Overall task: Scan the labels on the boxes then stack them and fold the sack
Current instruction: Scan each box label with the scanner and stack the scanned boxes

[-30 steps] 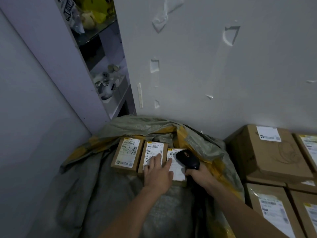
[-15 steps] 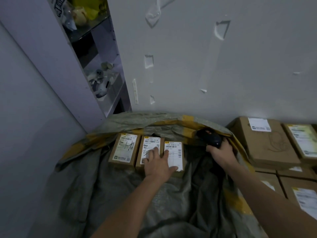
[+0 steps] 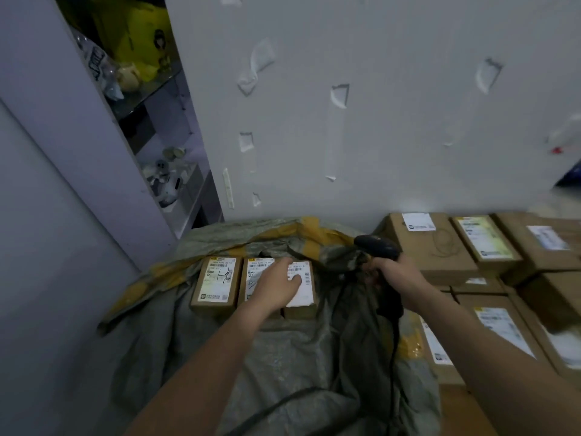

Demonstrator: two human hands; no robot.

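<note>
Three small cardboard boxes with white labels lie side by side on a grey-green sack [image 3: 283, 357] with yellow bands. The left box [image 3: 217, 283] is uncovered. My left hand [image 3: 278, 286] rests flat across the middle box [image 3: 256, 272] and the right box [image 3: 303, 289], fingers spread, gripping nothing. My right hand [image 3: 393, 276] is closed around the handle of a black barcode scanner [image 3: 377, 243], held to the right of the row, above the sack's edge. The scanner's cable [image 3: 390, 347] trails down over the sack.
Larger labelled cardboard boxes [image 3: 437, 243] are stacked at the right, against the grey wall [image 3: 377, 105]. An open shelf unit [image 3: 157, 127] with bags and small items stands at the back left. A pale panel [image 3: 47, 247] borders the sack on the left.
My right hand carried the scanner away from the right box's label, rightward to the sack's edge. My left hand slid from the middle box to cover both the middle and right boxes.
</note>
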